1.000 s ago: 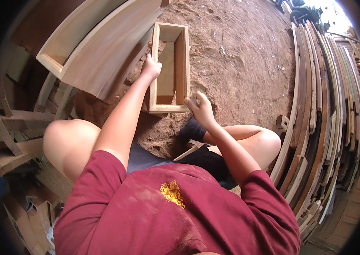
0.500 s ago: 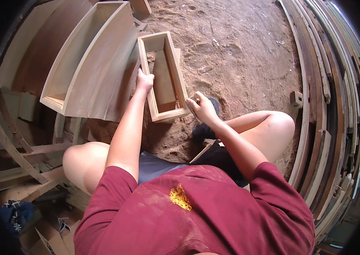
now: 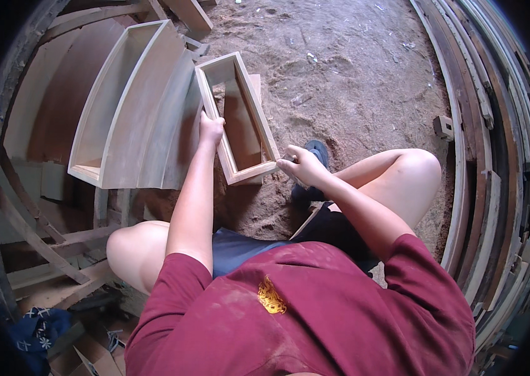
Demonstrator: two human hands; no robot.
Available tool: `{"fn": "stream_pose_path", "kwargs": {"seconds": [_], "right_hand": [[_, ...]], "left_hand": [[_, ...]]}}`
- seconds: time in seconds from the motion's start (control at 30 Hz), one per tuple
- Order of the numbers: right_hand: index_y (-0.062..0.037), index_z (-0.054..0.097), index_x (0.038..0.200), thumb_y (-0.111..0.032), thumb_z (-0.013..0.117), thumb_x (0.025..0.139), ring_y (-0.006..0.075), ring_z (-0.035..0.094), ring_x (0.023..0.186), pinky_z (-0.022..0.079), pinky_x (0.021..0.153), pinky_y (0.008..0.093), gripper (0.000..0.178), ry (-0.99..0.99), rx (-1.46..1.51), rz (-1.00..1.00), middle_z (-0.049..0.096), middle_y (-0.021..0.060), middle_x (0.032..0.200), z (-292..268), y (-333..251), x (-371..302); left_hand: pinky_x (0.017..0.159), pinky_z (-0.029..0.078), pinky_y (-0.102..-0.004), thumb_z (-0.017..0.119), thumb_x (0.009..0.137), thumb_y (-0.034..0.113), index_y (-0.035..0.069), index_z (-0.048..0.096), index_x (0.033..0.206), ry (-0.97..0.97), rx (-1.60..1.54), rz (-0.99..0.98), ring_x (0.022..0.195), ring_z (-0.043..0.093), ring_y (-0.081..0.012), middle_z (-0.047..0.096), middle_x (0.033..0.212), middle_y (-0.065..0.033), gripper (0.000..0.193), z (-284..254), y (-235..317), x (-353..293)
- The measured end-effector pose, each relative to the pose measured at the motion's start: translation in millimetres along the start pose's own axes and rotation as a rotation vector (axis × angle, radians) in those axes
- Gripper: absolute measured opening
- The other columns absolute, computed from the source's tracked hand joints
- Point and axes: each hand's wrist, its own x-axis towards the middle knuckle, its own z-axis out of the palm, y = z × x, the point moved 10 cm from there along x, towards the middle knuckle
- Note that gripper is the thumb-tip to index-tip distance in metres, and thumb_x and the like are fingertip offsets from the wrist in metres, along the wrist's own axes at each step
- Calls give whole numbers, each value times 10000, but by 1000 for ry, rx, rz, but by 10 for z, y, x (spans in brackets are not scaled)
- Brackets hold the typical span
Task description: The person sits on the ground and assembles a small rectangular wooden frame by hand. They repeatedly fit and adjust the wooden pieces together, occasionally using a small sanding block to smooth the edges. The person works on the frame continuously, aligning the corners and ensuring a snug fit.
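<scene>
A narrow rectangular wooden box frame (image 3: pixel 253 172), open through its middle, stands tilted in front of me. My left hand (image 3: pixel 211 129) is closed round its left long side. Close to the frame's near right corner is my right hand (image 3: pixel 306 168), its fingers curled together. A small thin piece seems to be in those fingers, but its kind is too hidden to make out. Whether this piece touches the corner, I cannot tell.
Larger open wooden boxes (image 3: pixel 132 103) stand at the left. Long stacked boards (image 3: pixel 468 125) line the right side, with a small wood block (image 3: pixel 444 128) beside them. Sandy, dusty ground (image 3: pixel 352 81) lies ahead. Timber offcuts (image 3: pixel 46 235) and blue patterned cloth (image 3: pixel 42 329) are at lower left.
My right hand has shifted slightly down and right at the frame's near corner. My left hand keeps its hold on the long side. The whole view has shifted a little.
</scene>
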Motion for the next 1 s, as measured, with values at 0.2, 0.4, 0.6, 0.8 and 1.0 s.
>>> {"fn": "stream_pose_path", "kwargs": {"seconds": [0.2, 0.4, 0.6, 0.8, 1.0], "right_hand": [[2, 636, 1080, -318, 719, 896, 289, 699, 886, 528, 772, 407, 378, 100, -39, -99, 701, 216, 922, -153, -295, 144], [0, 629, 980, -296, 721, 899, 234, 656, 762, 511, 675, 389, 320, -108, -57, -79, 668, 162, 821, -49, -236, -2], [2, 636, 960, -336, 756, 859, 256, 665, 774, 517, 717, 403, 372, -16, -13, -111, 674, 171, 837, -88, -238, 169], [-1, 642, 992, -352, 760, 853, 270, 667, 804, 517, 748, 408, 395, -19, 21, -27, 689, 174, 877, -73, -196, 149], [1, 644, 988, -349, 760, 858, 288, 684, 827, 519, 759, 403, 391, -13, -35, -126, 691, 187, 886, -69, -170, 81]], "left_hand": [[746, 530, -354, 633, 730, 89, -125, 272, 1490, -36, 0, -32, 796, 630, -215, 649, 1076, -203, 869, 39, -133, 72], [910, 499, -380, 628, 721, 81, -75, 399, 1399, -33, -88, -67, 1024, 636, -306, 639, 1182, -232, 733, 20, -173, 65], [740, 529, -339, 611, 739, 53, -106, 335, 1434, -47, -42, -43, 831, 638, -226, 642, 1087, -194, 764, 45, -76, 26], [806, 526, -355, 629, 726, 67, -115, 340, 1422, -32, -59, 0, 917, 638, -256, 636, 1124, -212, 775, 21, -179, 97], [831, 525, -363, 636, 719, 74, -117, 373, 1391, -22, -34, -7, 971, 641, -268, 633, 1144, -219, 746, 25, -121, 54]]}}
